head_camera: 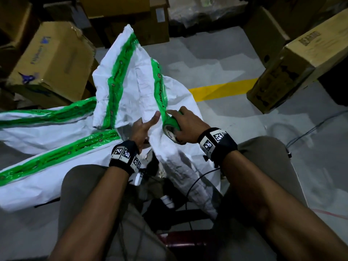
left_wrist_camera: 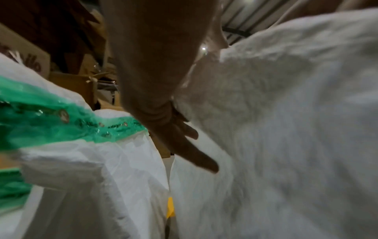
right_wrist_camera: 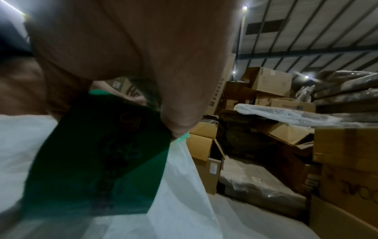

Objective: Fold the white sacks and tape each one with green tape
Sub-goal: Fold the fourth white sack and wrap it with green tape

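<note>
While the right hand (head_camera: pixel 185 127) grips one roll of green tape (head_camera: pixel 170 127) against the white sack (head_camera: pixel 143 87) on the person's lap, the left hand (head_camera: pixel 144 129) lies flat beside it, fingers relaxed, and two more taped sacks (head_camera: pixel 37 147) rest on the floor. From the left wrist, straight fingers (left_wrist_camera: pixel 190 145) press white cloth. From the right wrist, fingers wrap the roll.

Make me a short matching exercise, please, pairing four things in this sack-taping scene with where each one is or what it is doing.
Things:
1. right hand
2. left hand
3. yellow floor line
4. taped sacks

States or places:
A. painted on the grey floor, right of the sack
B. grips the green tape roll
C. lying on the floor at the left
D. fingers straight, resting on the white sack

Pairs: 1-B, 2-D, 3-A, 4-C
</note>
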Demonstrator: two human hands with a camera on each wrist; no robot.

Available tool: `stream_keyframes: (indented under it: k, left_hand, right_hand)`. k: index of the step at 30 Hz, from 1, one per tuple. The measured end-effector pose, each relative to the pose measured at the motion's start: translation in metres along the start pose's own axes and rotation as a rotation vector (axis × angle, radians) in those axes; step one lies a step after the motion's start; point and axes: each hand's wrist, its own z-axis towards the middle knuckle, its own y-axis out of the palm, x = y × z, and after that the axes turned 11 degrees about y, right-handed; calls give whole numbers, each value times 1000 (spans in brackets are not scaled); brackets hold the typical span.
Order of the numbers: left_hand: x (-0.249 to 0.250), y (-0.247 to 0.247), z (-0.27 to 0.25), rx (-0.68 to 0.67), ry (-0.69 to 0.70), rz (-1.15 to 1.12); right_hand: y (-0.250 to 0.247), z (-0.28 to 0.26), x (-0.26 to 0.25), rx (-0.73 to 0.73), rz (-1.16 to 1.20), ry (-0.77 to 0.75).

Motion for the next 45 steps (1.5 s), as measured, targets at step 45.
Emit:
stream_keyframes:
  k: [45]
  left_hand:
    - [-48, -43, 75, 115, -137, -283]
  right_hand:
    - [21, 9, 20, 39, 728, 239]
